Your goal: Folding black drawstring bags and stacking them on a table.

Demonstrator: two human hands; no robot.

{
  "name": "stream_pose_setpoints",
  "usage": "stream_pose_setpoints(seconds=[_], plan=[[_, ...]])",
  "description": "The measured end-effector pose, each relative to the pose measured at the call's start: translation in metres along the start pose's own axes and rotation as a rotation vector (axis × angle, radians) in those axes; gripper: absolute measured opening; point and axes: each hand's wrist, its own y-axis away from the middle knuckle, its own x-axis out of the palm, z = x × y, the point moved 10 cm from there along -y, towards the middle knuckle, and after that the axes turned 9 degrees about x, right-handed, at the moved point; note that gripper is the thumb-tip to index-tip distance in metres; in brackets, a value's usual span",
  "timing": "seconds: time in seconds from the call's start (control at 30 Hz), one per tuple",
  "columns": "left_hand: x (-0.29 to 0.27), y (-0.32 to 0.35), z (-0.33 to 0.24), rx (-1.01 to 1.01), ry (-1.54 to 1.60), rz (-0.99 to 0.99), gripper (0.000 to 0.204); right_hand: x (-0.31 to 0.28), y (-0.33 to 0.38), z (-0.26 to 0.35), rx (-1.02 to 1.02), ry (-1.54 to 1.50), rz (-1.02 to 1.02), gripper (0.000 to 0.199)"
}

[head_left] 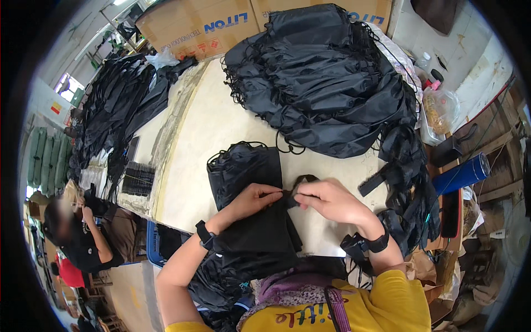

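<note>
Over the front middle of the table, my left hand (255, 198) and my right hand (331, 200) meet with fingertips pinched. Between them is a small dark strip of fabric (304, 179); its exact kind is too small to tell. My right fingers close on it, and my left thumb and fingertip pinch its other end. Below my left wrist lies a stack of black fabric pieces (249, 166) with cord loops at the far end, partly hanging over the table's front edge. Beyond my hands rises a big pile of black drawstring bags (321, 83).
Black straps (406, 160) heap at the right edge, near a blue bottle (462, 173) and a phone (451, 214). Cardboard boxes (193, 33) stand behind. More black fabric (119, 99) covers the left table, where a person (77, 238) sits. A blue crate (155, 243) stands below.
</note>
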Motion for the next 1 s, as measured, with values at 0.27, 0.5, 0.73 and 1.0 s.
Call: stream_pose_setpoints(seconds=[0.27,0.5,0.73,1.0], plan=[[0.005,0.003,0.004,-0.188,-0.163,0.168,0.029,0.019,-0.089,0.02,-0.176,-0.222,-0.136,0.035],[0.004,-0.001,-0.002,-0.134,0.063,0.113,0.042,0.001,-0.048,-0.019,-0.097,-0.053,-0.284,0.033],[0.002,-0.004,-0.007,0.015,0.154,0.156,0.017,0.054,-0.015,-0.04,-0.09,-0.135,0.172,0.018],[0.0,-0.006,-0.016,0.022,-0.013,0.087,0.017,0.043,-0.053,-0.066,-0.11,-0.506,-0.123,0.034]])
